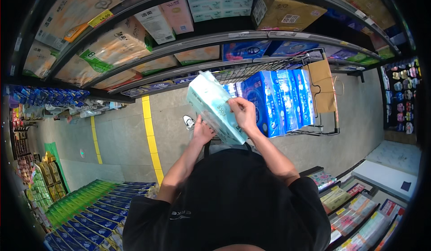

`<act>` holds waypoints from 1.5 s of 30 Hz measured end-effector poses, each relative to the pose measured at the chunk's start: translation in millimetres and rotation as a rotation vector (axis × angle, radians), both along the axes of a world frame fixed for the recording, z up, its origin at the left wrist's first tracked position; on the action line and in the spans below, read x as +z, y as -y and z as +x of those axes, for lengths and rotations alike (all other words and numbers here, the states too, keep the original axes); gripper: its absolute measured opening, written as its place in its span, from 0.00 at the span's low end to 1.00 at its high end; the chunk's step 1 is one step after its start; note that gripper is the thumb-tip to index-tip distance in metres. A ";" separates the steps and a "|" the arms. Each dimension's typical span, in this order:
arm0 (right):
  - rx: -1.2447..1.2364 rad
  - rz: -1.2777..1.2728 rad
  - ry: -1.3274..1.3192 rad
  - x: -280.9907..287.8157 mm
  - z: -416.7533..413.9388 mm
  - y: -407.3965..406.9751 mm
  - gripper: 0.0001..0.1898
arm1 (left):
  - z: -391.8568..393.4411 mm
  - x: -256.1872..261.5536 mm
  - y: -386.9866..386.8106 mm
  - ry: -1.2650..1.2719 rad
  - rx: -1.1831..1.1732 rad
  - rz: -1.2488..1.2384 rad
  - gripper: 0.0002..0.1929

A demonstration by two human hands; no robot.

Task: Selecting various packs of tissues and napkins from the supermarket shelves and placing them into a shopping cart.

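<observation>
A pale green, plastic-wrapped pack of tissues [215,106] is tilted in front of my body. My left hand [203,130] supports its lower left side, with the palm up and the fingers partly behind the wrap. With bent fingers my right hand [243,112] touches the pack's upper right edge; whether it pinches the wrap cannot be told. Just to the right, large blue plastic-wrapped packs [283,99] stand side by side in a wire shopping cart [266,65]. A brown paper bag [321,86] hangs at the cart's right end.
Shelves [202,37] of packaged paper goods run along the top, close to the cart. Stacked green and blue packs [91,214] stand at the lower left, and more packs [350,214] lie at the lower right. Yellow lines [148,126] mark the grey floor.
</observation>
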State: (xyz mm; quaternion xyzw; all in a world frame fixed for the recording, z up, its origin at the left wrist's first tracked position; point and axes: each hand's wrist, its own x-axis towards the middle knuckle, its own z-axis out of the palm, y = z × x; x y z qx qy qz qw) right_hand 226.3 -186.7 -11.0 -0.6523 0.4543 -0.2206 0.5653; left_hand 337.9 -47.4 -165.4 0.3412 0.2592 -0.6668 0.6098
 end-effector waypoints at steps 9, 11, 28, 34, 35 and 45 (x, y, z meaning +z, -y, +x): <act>-0.168 0.048 0.184 -52.5 -13.1 19.2 0.12 | 5.8 -16.6 35.3 0.244 -0.231 0.042 0.31; -0.234 0.182 0.233 -61.0 -8.4 16.1 0.13 | 9.3 -10.5 37.1 0.283 -0.291 0.120 0.31; 0.143 0.360 -0.006 -195.1 20.0 -38.4 0.15 | 11.7 -1.1 6.7 0.861 -0.192 0.187 0.25; 0.091 0.238 -0.014 -189.1 14.7 -5.0 0.19 | 0.8 -24.5 -7.6 1.057 -0.395 0.094 0.27; 0.040 0.222 0.010 -181.6 17.3 5.7 0.18 | 0.4 -40.0 -17.1 1.063 -0.374 0.097 0.27; 0.007 -1.104 -0.303 11.7 173.2 261.8 0.24 | 22.7 -44.6 -61.7 0.964 -0.413 0.197 0.32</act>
